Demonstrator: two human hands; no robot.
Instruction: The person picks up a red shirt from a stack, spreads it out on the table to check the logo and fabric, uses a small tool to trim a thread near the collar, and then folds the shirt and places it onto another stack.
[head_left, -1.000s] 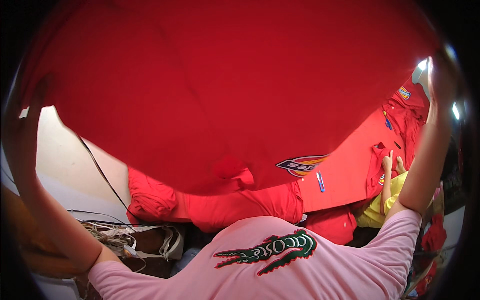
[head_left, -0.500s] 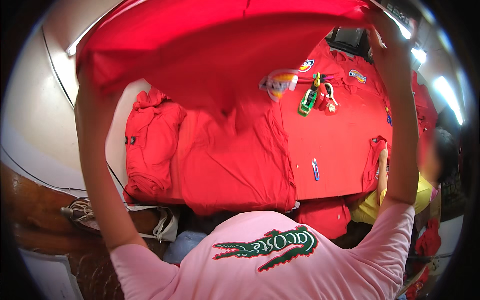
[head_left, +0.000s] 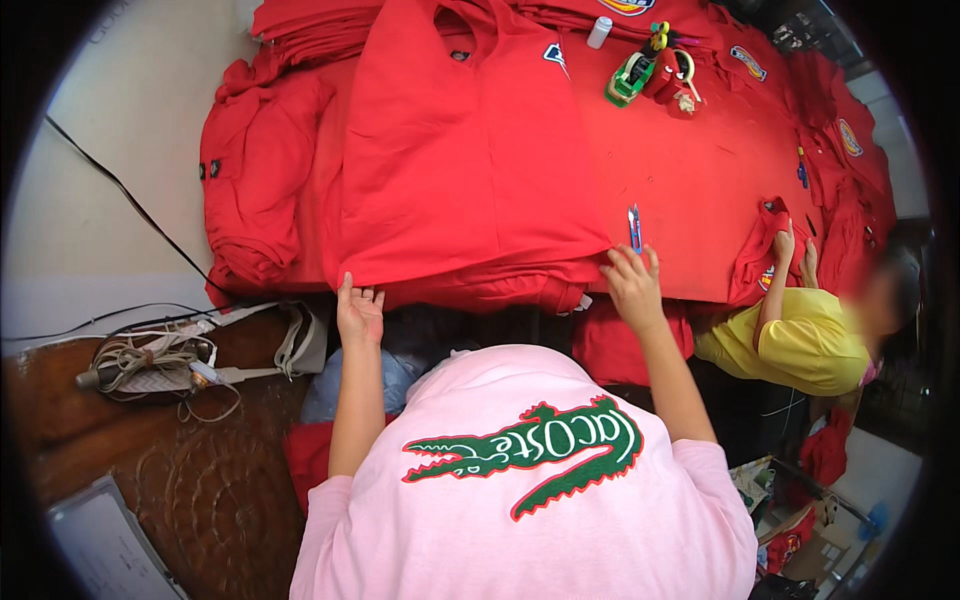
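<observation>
A red shirt (head_left: 440,170) lies spread on a table, its neck opening toward the far side and its hem toward me. It has a small white and blue mark at the upper right. At the hem's left end, my left hand (head_left: 360,315) is palm up with its fingers apart, touching the edge. My right hand (head_left: 637,290) pinches the hem's right corner between its bent fingers. Just beyond that hand lie small blue thread snips (head_left: 635,228). More red fabric (head_left: 500,288) shows beneath the shirt.
A folded red stack (head_left: 250,180) lies at the left. A green tape dispenser (head_left: 628,82), a red holder (head_left: 665,75) and a white bottle (head_left: 600,32) stand at the back. On the right, a person in yellow (head_left: 810,335) handles a red garment (head_left: 762,240). Cables (head_left: 150,365) hang low left.
The red shirt, raised and blurred in my lifted hands before, now lies flat on the table. Both hands have come down to its near edge. The co-worker's second hand now shows.
</observation>
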